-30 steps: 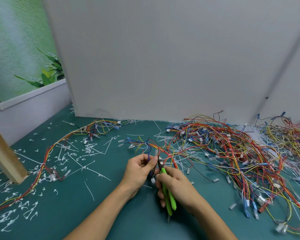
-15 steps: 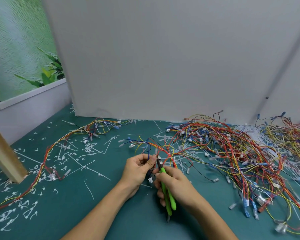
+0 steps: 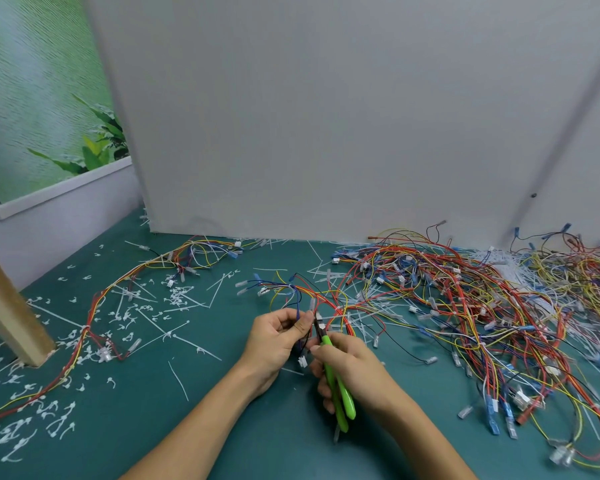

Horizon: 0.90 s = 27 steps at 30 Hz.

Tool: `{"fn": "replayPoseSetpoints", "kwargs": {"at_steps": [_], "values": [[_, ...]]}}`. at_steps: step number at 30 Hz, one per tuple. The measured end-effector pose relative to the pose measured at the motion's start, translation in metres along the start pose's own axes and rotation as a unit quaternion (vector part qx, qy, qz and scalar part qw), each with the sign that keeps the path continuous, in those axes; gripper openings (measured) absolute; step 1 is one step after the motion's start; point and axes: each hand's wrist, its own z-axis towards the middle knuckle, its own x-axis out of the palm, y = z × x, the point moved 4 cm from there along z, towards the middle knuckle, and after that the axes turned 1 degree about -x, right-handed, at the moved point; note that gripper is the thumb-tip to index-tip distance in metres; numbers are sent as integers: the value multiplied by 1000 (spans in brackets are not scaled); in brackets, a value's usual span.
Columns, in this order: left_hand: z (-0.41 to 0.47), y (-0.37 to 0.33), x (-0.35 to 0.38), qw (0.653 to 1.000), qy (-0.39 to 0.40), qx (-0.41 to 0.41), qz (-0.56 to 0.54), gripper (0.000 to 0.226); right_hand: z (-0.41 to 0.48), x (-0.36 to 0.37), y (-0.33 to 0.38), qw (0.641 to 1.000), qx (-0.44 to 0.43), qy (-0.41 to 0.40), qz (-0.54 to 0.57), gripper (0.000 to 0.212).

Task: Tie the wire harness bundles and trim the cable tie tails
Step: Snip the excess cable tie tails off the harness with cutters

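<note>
My left hand (image 3: 278,336) pinches a thin bundle of coloured wires (image 3: 300,296) between thumb and fingers, just above the green mat. My right hand (image 3: 352,367) grips green-handled cutters (image 3: 336,386), their dark jaws (image 3: 317,326) pointing up at the bundle right beside my left thumb. A white connector (image 3: 302,361) dangles below my left hand. The cable tie at the jaws is too small to make out.
A large tangle of red, yellow and blue harnesses (image 3: 465,306) covers the right side of the green mat (image 3: 194,410). A long tied harness (image 3: 94,306) runs along the left among several cut tie tails (image 3: 174,336). A wooden post (image 3: 7,306) stands far left, a grey panel (image 3: 326,116) behind.
Both hands have shifted slightly left and stayed close together. The cutter jaws remain at the bundle beside my left thumb.
</note>
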Motion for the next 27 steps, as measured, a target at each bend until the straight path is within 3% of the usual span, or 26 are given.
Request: {"fn": "replayPoseSetpoints", "kwargs": {"at_steps": [11,21,27], "values": [[1,2,-1,1000,10,-10,-16,17,-1,1,2,1000,4,4,15,33],[1,1,-2,999,23,-17,-17,15,-3,0,3,999,1,-8,-39,9],[2,1,-2,999,29,-18,-39,14,-3,3,2,1000,7,-8,-29,7]]}}
